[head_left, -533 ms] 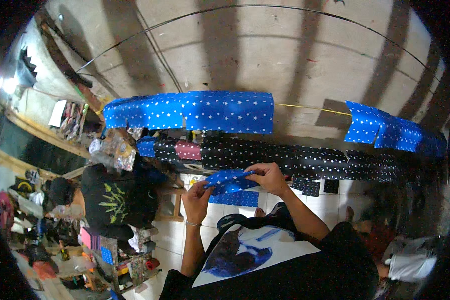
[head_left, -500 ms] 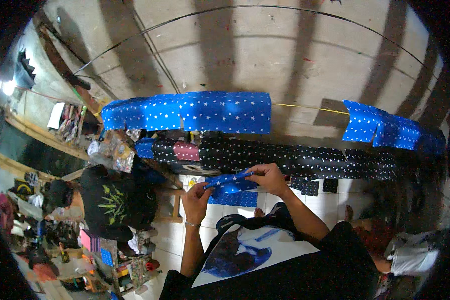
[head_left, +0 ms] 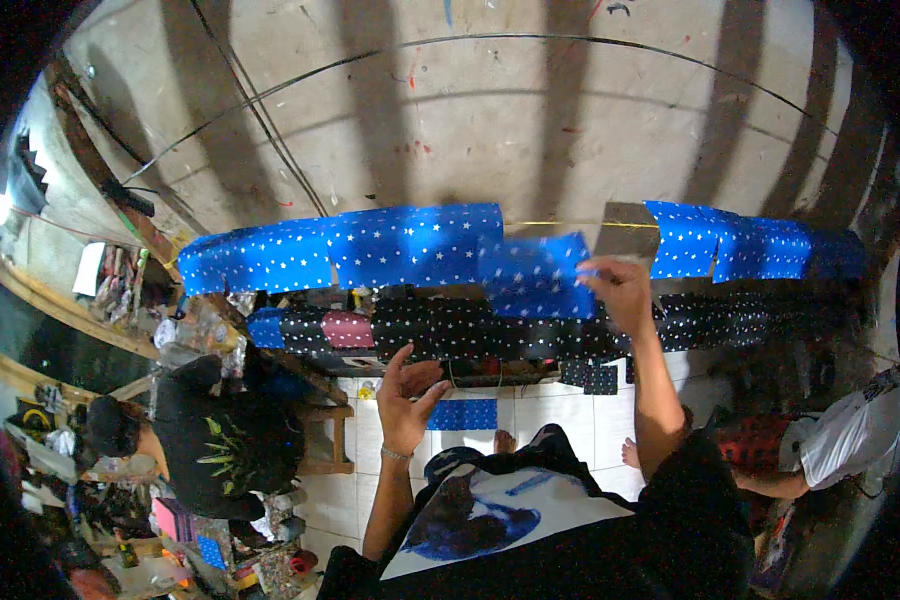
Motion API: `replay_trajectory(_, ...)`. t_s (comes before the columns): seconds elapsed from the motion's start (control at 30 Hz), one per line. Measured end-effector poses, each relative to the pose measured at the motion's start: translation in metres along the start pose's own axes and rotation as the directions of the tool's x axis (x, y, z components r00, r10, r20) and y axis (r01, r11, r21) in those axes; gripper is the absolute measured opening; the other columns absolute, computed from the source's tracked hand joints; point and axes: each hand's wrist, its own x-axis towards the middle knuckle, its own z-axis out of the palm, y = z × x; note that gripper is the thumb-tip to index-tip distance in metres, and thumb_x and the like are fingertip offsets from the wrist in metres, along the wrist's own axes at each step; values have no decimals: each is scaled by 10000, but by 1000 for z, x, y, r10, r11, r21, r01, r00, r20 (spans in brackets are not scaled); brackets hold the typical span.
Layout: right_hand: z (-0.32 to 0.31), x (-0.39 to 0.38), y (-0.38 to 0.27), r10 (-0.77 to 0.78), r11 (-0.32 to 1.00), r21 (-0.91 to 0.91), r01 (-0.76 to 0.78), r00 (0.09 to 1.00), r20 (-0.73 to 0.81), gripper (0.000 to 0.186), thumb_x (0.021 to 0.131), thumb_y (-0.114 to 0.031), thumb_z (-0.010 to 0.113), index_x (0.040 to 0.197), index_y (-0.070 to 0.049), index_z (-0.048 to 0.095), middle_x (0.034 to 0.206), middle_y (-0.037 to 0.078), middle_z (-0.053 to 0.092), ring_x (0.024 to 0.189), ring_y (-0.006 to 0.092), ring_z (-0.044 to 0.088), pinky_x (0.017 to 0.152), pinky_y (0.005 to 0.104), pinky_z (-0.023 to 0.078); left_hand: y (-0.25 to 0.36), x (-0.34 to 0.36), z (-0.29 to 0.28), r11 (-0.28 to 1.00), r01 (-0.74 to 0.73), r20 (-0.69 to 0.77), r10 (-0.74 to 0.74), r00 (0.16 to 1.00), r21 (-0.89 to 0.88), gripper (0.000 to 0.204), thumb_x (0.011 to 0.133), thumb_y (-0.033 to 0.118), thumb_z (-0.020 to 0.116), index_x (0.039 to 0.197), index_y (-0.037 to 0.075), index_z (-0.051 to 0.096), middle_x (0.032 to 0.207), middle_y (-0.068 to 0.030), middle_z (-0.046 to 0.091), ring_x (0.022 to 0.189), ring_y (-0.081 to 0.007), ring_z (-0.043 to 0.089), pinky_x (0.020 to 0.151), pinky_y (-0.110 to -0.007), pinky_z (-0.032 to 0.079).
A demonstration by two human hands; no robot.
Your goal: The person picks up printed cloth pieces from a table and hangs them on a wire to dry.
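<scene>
My right hand (head_left: 625, 300) is raised in front of me, its fingers pinching the edge of a blue star-print cloth piece (head_left: 537, 285). The cloth is blurred by motion and hangs in front of a yellow line (head_left: 550, 224), in the gap between similar blue cloths (head_left: 420, 245) draped at the left and more blue cloths (head_left: 765, 247) at the right. Lower down, my left hand (head_left: 407, 405) is open with fingers apart and holds nothing. It is nearest to a row of black star-print cloths (head_left: 450, 327), which also includes a maroon piece (head_left: 347, 329).
A blue cloth (head_left: 462, 415) lies on the white tiles below. Black cloth pieces (head_left: 592, 378) hang near the tiles. At the left, a person in a black shirt (head_left: 230, 435) sits by a wooden stool (head_left: 332, 445) and clutter. Another person's pale clothing (head_left: 850, 430) shows at right.
The blue cloth was stretched between both hands low in front of me. My left hand has let go, and my right hand has carried the cloth up and right toward the line.
</scene>
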Motion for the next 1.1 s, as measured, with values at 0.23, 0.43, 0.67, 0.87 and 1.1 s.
replay_trajectory(0.23, -8, 65, 52, 22, 944, 329, -28, 1000, 20, 625, 720, 109, 688, 1292, -86, 529, 883, 60, 688, 766, 79, 599, 671, 230, 486, -44, -28, -30, 992, 58, -104, -47, 993, 112, 421, 826, 56, 675, 1207, -8, 509, 934, -116, 679, 837, -141, 641, 752, -274, 520)
replay_trajectory(0.43, 0, 64, 61, 51, 954, 292, -69, 996, 69, 623, 760, 89, 653, 1337, -52, 464, 880, 77, 680, 768, 79, 590, 686, 224, 481, -51, -47, -43, 980, 140, -180, -113, 977, 144, 382, 841, 133, 683, 1164, -23, 552, 919, -114, 685, 824, -140, 645, 730, -268, 517)
replay_trajectory(0.67, 4, 60, 68, 11, 897, 442, -24, 999, 33, 620, 782, 79, 636, 1354, -48, 435, 887, 75, 674, 809, 99, 606, 724, 229, 481, -51, -47, -34, 972, 159, -159, -132, 978, 171, 338, 846, 115, 666, 1131, -34, 563, 911, -115, 683, 820, -137, 643, 734, -269, 514)
replay_trajectory(0.87, 7, 13, 87, 12, 924, 353, 146, 912, -410, 378, 865, -44, 598, 1238, -21, 547, 811, 55, 651, 730, 118, 615, 662, 235, 481, -71, -56, -32, 979, 193, -158, -181, 971, 65, 304, 869, 111, 624, 1122, -44, 559, 893, -138, 674, 797, -159, 647, 713, -275, 518)
replay_trajectory(1.1, 133, -167, 203, 314, 944, -53, -324, 938, -144, 200, 883, -181, 575, 857, 3, 649, 628, 114, 603, 524, 163, 553, 529, 320, 450, -311, -210, -162, 683, 727, -150, -728, 669, -74, 277, 815, 129, 646, 1024, -46, 600, 838, -137, 661, 685, -215, 668, 570, -261, 526)
